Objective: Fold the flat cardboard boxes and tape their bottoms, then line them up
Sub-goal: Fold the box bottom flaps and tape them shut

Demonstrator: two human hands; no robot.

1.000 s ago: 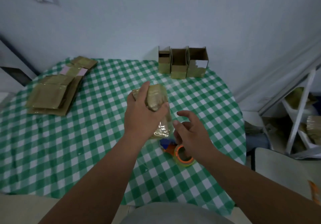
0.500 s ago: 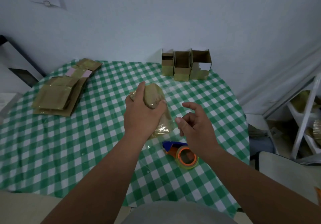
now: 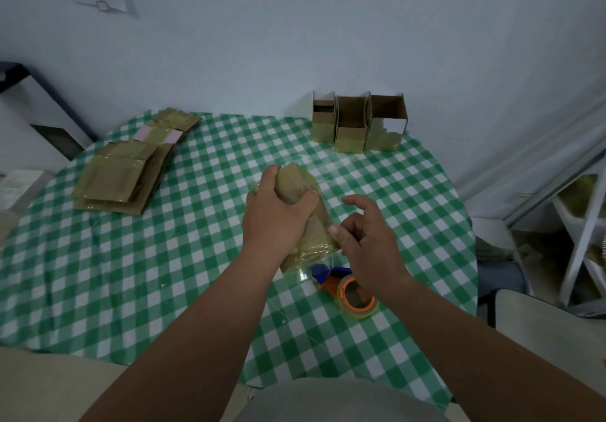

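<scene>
My left hand [image 3: 278,215] grips a small brown cardboard box [image 3: 308,215] from above, over the middle of the table. A strip of clear tape shines along the box's near end. My right hand [image 3: 367,241] is just right of the box, thumb against its side, index finger raised, other fingers loosely curled. An orange tape dispenser with a blue blade guard [image 3: 347,290] lies on the cloth below my right hand. Three folded boxes [image 3: 355,123] stand in a row at the table's far edge. A pile of flat boxes [image 3: 128,176] lies at the far left.
The round table wears a green and white checked cloth [image 3: 164,257]. A pale wall rises close behind it. A white rack [image 3: 583,225] stands on the right, and a light chair seat [image 3: 541,323] at the near right.
My right hand has moved up from the tape dispenser to the box's side. My left hand has kept its grip on the box. The camera has tilted slightly.
</scene>
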